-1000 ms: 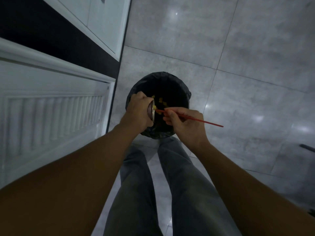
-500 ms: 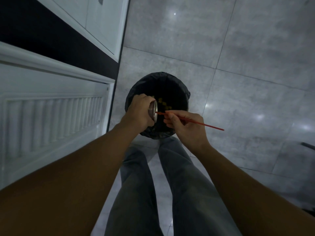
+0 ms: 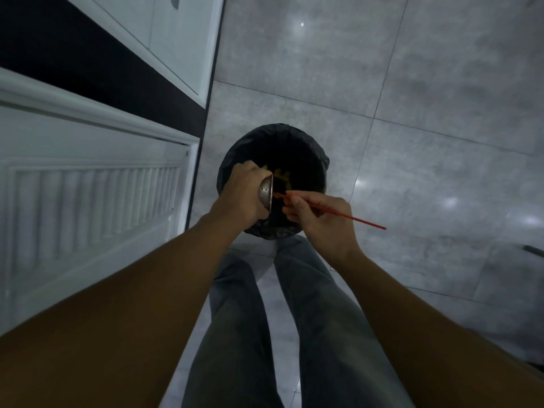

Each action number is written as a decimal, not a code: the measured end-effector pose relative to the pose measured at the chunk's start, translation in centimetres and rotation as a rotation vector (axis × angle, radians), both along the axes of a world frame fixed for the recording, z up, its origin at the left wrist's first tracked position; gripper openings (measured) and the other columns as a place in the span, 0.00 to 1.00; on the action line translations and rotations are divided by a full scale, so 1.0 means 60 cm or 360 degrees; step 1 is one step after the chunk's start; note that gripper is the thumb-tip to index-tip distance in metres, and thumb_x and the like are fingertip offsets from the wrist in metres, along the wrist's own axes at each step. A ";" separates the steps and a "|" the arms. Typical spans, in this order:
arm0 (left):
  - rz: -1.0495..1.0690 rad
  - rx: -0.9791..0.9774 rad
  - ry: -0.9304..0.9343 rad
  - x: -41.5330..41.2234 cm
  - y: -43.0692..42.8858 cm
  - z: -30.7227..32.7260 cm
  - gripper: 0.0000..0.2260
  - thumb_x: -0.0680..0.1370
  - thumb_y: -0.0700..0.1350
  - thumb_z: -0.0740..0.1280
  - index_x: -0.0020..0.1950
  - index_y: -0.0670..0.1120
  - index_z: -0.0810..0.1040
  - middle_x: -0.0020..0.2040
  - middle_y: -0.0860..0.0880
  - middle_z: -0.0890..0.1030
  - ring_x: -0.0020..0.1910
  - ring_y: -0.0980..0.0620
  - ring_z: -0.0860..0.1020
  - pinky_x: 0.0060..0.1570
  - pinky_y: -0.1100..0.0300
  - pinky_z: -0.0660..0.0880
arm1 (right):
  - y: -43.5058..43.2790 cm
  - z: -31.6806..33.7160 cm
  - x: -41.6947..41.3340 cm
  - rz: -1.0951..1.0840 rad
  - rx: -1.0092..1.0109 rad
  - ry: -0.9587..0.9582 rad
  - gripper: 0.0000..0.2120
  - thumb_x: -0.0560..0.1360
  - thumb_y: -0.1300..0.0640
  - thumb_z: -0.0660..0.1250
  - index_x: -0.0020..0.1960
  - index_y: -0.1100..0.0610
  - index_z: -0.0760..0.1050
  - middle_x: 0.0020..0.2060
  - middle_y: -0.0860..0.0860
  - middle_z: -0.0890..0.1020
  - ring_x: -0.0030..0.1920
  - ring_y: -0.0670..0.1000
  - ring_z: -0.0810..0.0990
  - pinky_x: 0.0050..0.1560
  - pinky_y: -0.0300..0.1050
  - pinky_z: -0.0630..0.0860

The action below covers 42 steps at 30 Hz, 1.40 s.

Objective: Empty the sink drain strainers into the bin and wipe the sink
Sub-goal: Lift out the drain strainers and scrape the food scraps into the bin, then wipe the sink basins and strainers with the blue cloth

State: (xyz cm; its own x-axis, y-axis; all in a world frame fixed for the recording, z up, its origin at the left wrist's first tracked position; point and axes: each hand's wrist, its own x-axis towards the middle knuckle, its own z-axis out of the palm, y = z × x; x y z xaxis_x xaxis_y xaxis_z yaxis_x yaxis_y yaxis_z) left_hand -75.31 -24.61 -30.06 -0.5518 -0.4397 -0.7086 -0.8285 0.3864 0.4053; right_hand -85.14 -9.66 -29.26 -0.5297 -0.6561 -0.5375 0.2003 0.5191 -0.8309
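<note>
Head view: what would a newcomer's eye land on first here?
Centre frame, the left hand grips a metal strainer tipped sideways over the black-lined bin. The right hand pinches a red stick whose tip reaches the strainer. Yellow scraps show inside the bin.

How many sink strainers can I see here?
1: the strainer, on edge in the left hand over the bin, the stick in the right hand poking it. Any second one isn't in view.

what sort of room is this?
Probably a home kitchen: white cabinet doors, glossy grey floor tiles, and a bag-lined bin under a metal strainer that the left hand holds while the right hand puts a red stick to it.
</note>
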 end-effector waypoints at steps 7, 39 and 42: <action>0.0409 0.0067 0.0107 0.045 0.007 0.001 0.38 0.65 0.41 0.82 0.71 0.45 0.70 0.66 0.45 0.75 0.64 0.46 0.76 0.62 0.51 0.77 | 0.015 0.012 -0.016 -0.0099 0.0049 0.0166 0.09 0.80 0.60 0.68 0.57 0.60 0.83 0.46 0.51 0.87 0.45 0.45 0.87 0.49 0.41 0.84; 0.1495 -0.1072 0.1123 0.349 -0.049 0.671 0.37 0.63 0.42 0.79 0.70 0.54 0.71 0.63 0.54 0.77 0.62 0.57 0.76 0.61 0.63 0.73 | -0.240 0.594 0.180 0.0391 -0.1034 0.0830 0.12 0.79 0.56 0.65 0.59 0.45 0.82 0.44 0.36 0.84 0.44 0.43 0.85 0.47 0.43 0.83; 0.1680 -0.1148 0.1037 0.429 -0.065 0.690 0.38 0.63 0.43 0.80 0.71 0.57 0.71 0.64 0.54 0.77 0.63 0.56 0.75 0.61 0.62 0.70 | -0.274 0.622 0.247 0.0547 -0.1170 0.0775 0.14 0.79 0.58 0.66 0.59 0.44 0.82 0.46 0.38 0.85 0.45 0.44 0.86 0.46 0.42 0.83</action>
State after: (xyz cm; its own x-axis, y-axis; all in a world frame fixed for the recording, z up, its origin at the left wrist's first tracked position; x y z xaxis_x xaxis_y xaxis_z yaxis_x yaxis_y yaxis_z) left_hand -49.59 -28.49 11.32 0.1199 -0.9888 0.0891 -0.5983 -0.0004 0.8013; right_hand -70.30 -26.10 8.08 -0.3018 -0.9043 0.3018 -0.3213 -0.2016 -0.9253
